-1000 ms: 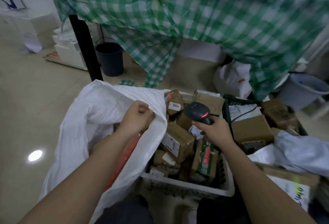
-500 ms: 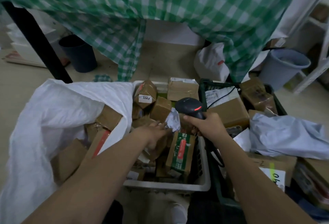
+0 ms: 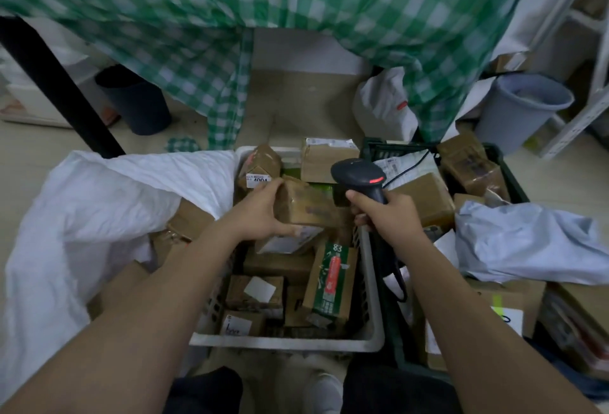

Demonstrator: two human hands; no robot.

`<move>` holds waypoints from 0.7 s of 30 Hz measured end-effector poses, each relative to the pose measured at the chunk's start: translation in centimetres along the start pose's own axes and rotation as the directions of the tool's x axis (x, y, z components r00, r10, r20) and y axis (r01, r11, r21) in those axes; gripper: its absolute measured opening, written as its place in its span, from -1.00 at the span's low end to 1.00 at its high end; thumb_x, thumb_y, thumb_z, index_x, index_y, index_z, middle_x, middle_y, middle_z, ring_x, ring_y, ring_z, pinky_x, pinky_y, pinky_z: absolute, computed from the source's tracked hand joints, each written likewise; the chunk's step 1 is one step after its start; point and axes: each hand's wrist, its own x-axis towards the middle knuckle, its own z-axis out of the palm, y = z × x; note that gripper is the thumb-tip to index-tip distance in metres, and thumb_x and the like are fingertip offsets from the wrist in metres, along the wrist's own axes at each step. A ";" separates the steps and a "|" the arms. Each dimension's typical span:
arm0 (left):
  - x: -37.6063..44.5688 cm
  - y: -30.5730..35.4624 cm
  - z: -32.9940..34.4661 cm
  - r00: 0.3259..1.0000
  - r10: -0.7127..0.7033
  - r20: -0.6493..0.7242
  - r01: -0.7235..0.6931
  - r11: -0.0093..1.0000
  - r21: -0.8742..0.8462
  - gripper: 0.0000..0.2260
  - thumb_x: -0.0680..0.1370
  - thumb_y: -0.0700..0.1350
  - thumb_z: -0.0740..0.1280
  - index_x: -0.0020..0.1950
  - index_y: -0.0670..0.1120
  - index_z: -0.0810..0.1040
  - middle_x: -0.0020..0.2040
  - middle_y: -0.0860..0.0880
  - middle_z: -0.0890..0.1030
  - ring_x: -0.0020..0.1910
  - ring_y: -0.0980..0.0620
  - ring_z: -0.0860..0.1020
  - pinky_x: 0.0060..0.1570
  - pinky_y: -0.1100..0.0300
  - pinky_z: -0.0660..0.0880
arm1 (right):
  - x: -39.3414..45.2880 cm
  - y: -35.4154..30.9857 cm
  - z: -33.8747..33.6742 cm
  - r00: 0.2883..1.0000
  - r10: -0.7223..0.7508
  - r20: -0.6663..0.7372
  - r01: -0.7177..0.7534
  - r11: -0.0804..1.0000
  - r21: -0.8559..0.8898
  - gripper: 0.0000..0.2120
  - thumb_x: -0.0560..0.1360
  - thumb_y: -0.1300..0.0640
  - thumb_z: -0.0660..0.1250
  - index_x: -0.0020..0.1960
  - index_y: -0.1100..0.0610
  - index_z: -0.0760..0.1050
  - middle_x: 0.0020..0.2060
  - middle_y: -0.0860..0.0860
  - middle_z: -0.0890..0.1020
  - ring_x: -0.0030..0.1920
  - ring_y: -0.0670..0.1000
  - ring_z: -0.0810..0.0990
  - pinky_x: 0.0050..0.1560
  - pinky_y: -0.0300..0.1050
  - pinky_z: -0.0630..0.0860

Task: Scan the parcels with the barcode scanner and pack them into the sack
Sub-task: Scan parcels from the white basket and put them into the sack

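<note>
Left hand (image 3: 260, 212) moved from sack: fingers grip parcel (image 3: 308, 207) | right grips scanner (image 3: 361, 179)

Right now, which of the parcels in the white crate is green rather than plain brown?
The green carton with the red stripe, standing by the white crate's right wall, just below the left hand. The others are brown cardboard.

A white plastic crate (image 3: 283, 344) sat on the floor in the middle, heaped with brown cardboard parcels (image 3: 278, 265). Left of it lay an open white woven sack (image 3: 99, 202) with more boxes inside. Right of the crate stood a dark plastic crate (image 3: 514, 179) holding parcels, with a crumpled grey plastic mailer bag (image 3: 534, 242) on top. Behind them hung a green-and-white checked cloth (image 3: 296, 2), a dark round bin (image 3: 138, 104) to the left and a grey round bucket (image 3: 524, 107) to the right.
</note>
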 end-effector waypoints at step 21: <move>-9.8 3.3 -3.6 0.951 -0.308 -0.031 0.124 0.469 -0.875 -0.31 0.32 0.30 0.42 0.38 0.11 0.34 0.21 0.00 0.59 0.26 0.00 0.49 0.07 -0.01 0.59 | -8.3 -4.5 4.1 0.983 -0.173 -0.056 0.178 0.977 0.118 -0.79 0.40 0.12 0.53 -0.01 0.06 0.59 -0.21 -0.09 0.69 -0.16 -0.15 0.65 -0.15 -0.21 0.54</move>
